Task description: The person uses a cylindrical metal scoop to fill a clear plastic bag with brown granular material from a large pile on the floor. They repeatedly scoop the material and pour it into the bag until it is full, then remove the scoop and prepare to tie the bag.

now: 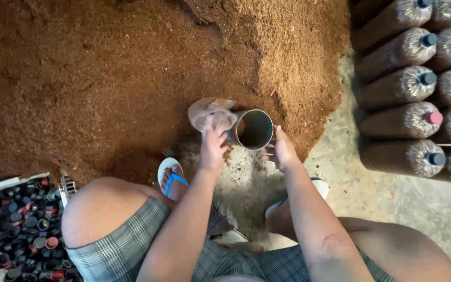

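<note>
— Two hands, what have they got?

— At frame centre, my left hand (213, 149) pinches a thin clear plastic bag (210, 114): limp, slippery, best gripped at its mouth. My right hand (282, 150) steadies the stiff metal cylinder (254, 129) beside the sawdust heap (131, 78).
</note>
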